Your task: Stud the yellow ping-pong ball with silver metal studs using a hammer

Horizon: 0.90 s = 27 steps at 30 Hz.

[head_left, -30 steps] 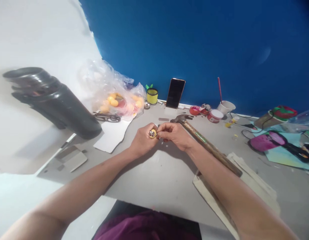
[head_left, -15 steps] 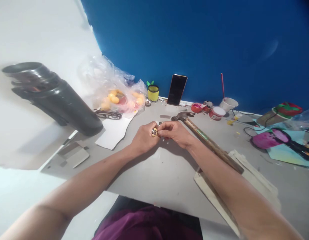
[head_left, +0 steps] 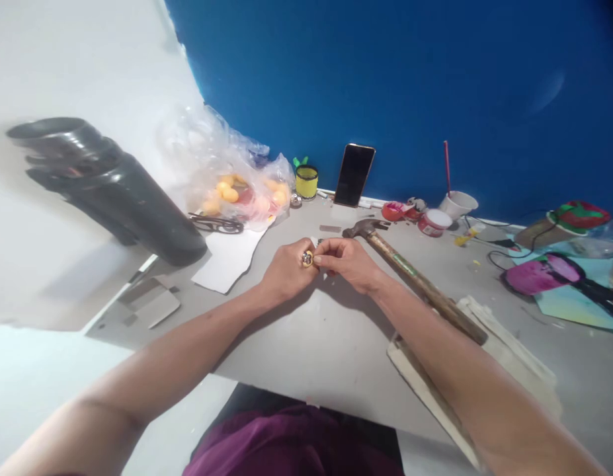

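My left hand [head_left: 290, 270] is closed around a small round yellow-and-silver piece [head_left: 307, 258], which shows at the thumb side of the fist. My right hand [head_left: 346, 263] meets it over the table, thumb and forefinger pinched together right beside that piece. Whatever the pinch holds is too small to make out. Tiny pale bits lie on the table just under the fingers. Beyond and to the right of my right hand lies a claw hammer [head_left: 410, 274], its head toward the wall.
A phone [head_left: 354, 176] leans on the blue wall. To the left are a dark cylinder [head_left: 142, 205], a plastic bag with yellow balls [head_left: 229, 192], glasses [head_left: 217, 225] and white paper [head_left: 229, 258]. Cups, a paint jar [head_left: 434, 223] and a cream cloth [head_left: 514, 350] are to the right.
The view has shifted slightly, so the table things appear a little to the right. Both hands stay together at nearly the same place, the yellow-and-silver piece still in my left hand.
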Each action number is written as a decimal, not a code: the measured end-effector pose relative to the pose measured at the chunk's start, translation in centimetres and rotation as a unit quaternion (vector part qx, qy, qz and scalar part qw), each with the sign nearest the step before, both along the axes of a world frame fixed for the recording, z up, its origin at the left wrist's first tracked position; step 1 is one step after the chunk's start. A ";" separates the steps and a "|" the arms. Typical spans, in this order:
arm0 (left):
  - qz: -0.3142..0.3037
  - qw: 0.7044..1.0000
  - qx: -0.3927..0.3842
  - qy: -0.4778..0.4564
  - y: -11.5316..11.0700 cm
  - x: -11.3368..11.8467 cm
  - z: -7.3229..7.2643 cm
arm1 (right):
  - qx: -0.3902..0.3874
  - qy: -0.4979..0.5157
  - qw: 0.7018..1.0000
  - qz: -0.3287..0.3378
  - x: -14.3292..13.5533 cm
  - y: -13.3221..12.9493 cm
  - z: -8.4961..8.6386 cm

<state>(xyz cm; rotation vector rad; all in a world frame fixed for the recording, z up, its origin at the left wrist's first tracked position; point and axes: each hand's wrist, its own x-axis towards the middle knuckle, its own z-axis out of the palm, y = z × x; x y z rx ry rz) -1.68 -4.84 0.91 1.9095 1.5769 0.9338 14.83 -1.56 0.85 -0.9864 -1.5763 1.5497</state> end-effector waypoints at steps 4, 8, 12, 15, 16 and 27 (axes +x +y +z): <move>0.003 1.000 0.004 0.018 0.0 0.0 0.0 | 0.031 -0.016 0.999 -0.012 -0.4 -0.3 0.1; 0.013 1.000 0.009 0.020 0.0 0.0 0.0 | 0.036 -0.027 0.999 -0.023 -0.8 -0.7 0.4; 0.028 0.999 0.007 0.028 0.1 0.2 0.1 | 0.035 -0.030 0.998 -0.032 -1.2 -0.9 0.4; 0.034 0.998 0.007 0.046 0.0 0.3 0.1 | 0.033 -0.030 0.999 -0.028 -1.3 -0.9 0.4; 0.034 0.998 0.008 0.052 0.0 0.3 0.2 | 0.030 -0.031 0.999 -0.025 -1.3 -0.9 0.3; 0.045 0.993 0.049 0.096 0.2 0.3 -0.5 | 0.035 -0.044 0.998 -0.036 -1.6 -1.0 0.4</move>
